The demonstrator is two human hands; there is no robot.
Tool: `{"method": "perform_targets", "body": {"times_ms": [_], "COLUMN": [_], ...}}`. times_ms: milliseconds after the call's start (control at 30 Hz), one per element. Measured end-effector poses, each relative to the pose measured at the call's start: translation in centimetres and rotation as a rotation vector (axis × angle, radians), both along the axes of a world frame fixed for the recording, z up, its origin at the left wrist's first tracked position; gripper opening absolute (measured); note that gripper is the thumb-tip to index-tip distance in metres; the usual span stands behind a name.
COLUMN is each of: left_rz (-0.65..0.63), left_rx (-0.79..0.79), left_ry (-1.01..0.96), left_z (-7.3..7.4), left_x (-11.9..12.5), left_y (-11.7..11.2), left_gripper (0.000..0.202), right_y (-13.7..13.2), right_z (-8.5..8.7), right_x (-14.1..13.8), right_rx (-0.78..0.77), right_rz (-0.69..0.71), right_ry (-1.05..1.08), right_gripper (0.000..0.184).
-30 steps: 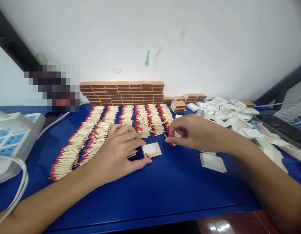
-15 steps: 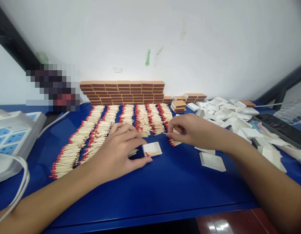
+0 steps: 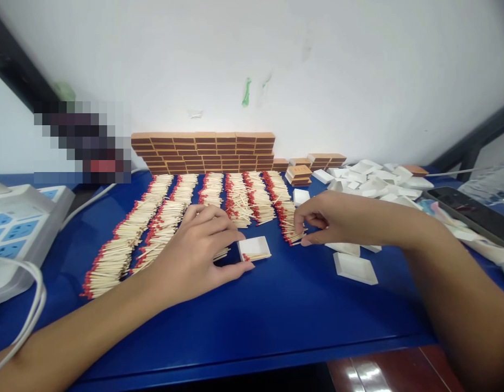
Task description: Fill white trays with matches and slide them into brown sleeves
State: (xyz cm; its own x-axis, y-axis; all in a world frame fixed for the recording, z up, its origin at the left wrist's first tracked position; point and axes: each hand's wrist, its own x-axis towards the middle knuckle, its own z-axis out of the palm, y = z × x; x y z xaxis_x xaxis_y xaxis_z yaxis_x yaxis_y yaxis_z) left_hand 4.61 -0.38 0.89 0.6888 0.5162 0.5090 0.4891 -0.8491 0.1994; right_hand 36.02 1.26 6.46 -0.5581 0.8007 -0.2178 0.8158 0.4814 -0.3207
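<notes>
A small white matchbox tray [image 3: 254,248] with a few matches in it lies on the blue table [image 3: 252,316]. My left hand [image 3: 198,250] rests beside it, thumb and fingertips closed on its left edge. My right hand [image 3: 329,218] is curled at the near end of the rightmost row of red-tipped matches [image 3: 285,212], its fingertips pinched on matches there. Several more rows of matches [image 3: 154,228] run from the wall toward me.
A brick-like stack of brown matchboxes [image 3: 203,153] stands against the wall. Loose white trays [image 3: 374,185] lie piled at the right, one tray [image 3: 355,268] nearer. A phone [image 3: 472,215] lies far right. A white power strip [image 3: 15,228] and cable sit left.
My right hand has drawn slightly right and down to the near end of the match row. The left hand and the tray have stayed in place.
</notes>
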Motion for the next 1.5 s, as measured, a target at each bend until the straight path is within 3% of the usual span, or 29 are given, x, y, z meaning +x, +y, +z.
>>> {"method": "perform_targets", "body": {"times_ms": [400, 633, 1000, 1167, 1500], "left_rz": [-0.007, -0.001, -0.006, -0.006, -0.01], "left_rx": [0.021, 0.011, 0.007, 0.007, 0.021], "left_ry": [-0.002, 0.002, 0.004, 0.002, -0.004], "left_z": [-0.08, -0.07, -0.06, 0.01, 0.02], "left_x": [-0.04, -0.04, -0.03, -0.01, -0.01], "left_y": [-0.03, -0.08, -0.08, -0.09, -0.16], "left_gripper": [0.026, 0.025, 0.025, 0.024, 0.024], "right_y": [-0.28, -0.47, -0.28, -0.22, -0.64], "right_z": [-0.07, -0.09, -0.23, -0.32, -0.18], "right_x": [-0.57, -0.19, -0.31, -0.27, -0.34], "right_rx": [-0.078, -0.047, -0.083, -0.117, -0.105], "right_rz": [-0.001, -0.017, 0.011, 0.022, -0.017], "right_ry": [-0.018, -0.004, 0.01, 0.002, 0.01], "right_gripper": [0.012, 0.013, 0.007, 0.014, 0.008]}}
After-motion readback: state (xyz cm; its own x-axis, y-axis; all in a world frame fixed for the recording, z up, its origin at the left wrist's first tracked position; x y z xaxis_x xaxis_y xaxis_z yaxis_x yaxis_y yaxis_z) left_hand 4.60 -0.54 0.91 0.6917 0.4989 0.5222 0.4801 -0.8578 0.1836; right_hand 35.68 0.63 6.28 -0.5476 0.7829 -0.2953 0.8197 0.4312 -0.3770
